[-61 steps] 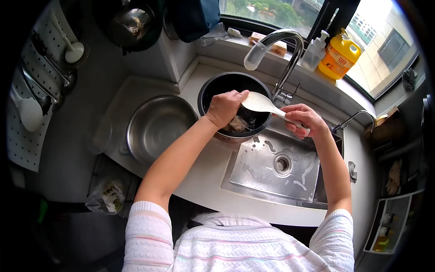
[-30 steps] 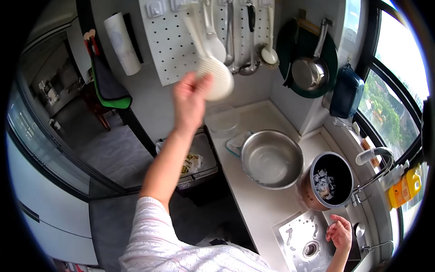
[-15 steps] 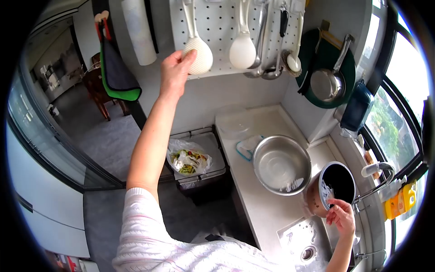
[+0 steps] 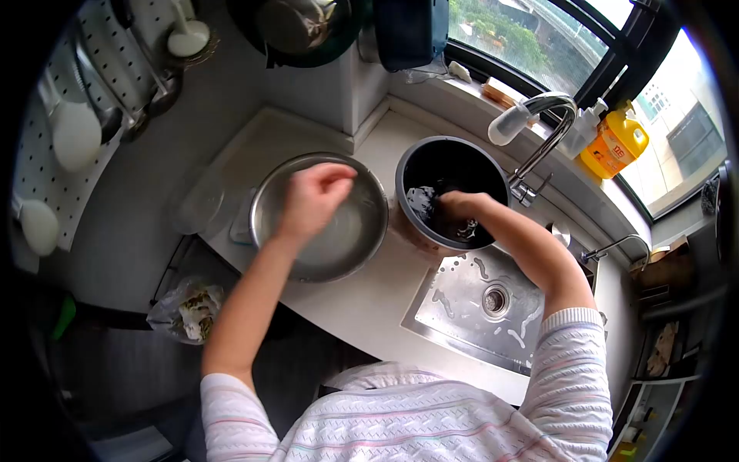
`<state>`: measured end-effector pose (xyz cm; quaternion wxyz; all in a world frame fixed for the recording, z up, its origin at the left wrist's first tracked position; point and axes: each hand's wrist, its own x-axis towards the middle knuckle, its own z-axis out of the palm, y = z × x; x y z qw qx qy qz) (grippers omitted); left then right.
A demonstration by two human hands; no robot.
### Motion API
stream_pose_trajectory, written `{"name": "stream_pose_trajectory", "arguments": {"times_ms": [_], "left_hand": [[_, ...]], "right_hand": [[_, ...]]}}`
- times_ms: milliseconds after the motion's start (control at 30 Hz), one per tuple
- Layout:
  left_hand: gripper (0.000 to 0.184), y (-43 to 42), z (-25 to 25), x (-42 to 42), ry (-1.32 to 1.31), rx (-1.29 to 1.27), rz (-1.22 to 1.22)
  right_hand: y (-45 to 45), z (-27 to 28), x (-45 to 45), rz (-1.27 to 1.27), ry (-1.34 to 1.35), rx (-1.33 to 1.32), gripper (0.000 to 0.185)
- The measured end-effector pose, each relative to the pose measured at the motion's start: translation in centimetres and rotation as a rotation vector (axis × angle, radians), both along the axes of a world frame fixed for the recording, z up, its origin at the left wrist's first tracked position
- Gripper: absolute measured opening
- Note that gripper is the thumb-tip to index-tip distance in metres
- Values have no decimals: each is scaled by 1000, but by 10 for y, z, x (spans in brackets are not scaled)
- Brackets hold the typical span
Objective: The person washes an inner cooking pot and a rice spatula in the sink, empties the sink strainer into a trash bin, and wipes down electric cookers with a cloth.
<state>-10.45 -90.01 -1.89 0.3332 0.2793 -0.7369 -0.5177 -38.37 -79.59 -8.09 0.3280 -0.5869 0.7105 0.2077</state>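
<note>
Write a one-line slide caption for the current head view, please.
Right hand inside a dark-lined pot beside the sink; left hand over a steel bowl.

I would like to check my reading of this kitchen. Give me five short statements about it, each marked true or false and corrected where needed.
1. The right hand reaches into the dark pot. True.
2. The left hand is inside the pot too. False: it appears over the steel bowl.
3. The sink is full of water. False: its bottom shows, with only wet patches.
4. A yellow jug stands by the window. True.
5. The jug is lying down. False: it stands upright.
</note>
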Motion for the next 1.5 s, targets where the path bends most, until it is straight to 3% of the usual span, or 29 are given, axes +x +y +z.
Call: {"name": "stream_pose_trajectory", "arguments": {"times_ms": [33,133,233,267,300,367,500,567,633,767,867,967,1033,1067,1167,1300,1367,1467,1500], "left_hand": [[15,1,-11,-32,25,-122,-28],[25,-1,-31,-109,-26,-383,-46],[35,-19,-71,-158,-28,-252,-4],[38,-24,-84,-166,3,38,-77],[36,-31,-107,-175,75,196,-103],[33,-27,-101,-170,208,469,-153],[31,-25,-100,-167,217,469,-156],[30,-24,-98,-168,223,476,-166],[30,-24,-96,-166,218,468,-189],[30,-27,-101,-166,117,350,-141],[30,-26,-98,-165,90,268,-121],[30,-28,-109,-169,122,263,-95],[30,-26,-102,-167,86,257,-78],[30,-24,-98,-165,66,256,-70],[29,-22,-92,-164,24,192,-42],[29,-19,-89,-164,-10,179,-14],[29,-18,-87,-163,-18,169,-4],[29,-19,-88,-163,-55,70,12],[29,-19,-89,-163,-60,74,5]], "right_hand": [[1,-24,-3,192,23,-22,28],[-7,-56,7,633,231,253,23],[-16,-127,-25,686,-326,94,21],[-16,-13,22,271,-216,233,42],[-15,-3,26,255,-265,129,37],[-13,14,38,263,-366,-100,32],[-18,-1,31,83,-637,-733,20],[-30,-10,18,94,-571,-917,19],[-39,0,-2,297,-249,-1041,17],[-39,-32,-42,-94,88,-775,20],[-27,-44,-41,-176,118,-478,22],[-11,-66,-41,167,129,-254,22],[-3,-62,-17,33,211,-263,23],[-8,-54,-10,44,180,-31,27],[-9,-46,6,81,28,153,27],[-10,-75,34,-134,-168,-139,27],[-29,-48,35,83,-121,-61,25],[-38,-89,-9,322,9,-477,22],[-38,-85,-14,52,-70,-486,23]]}}
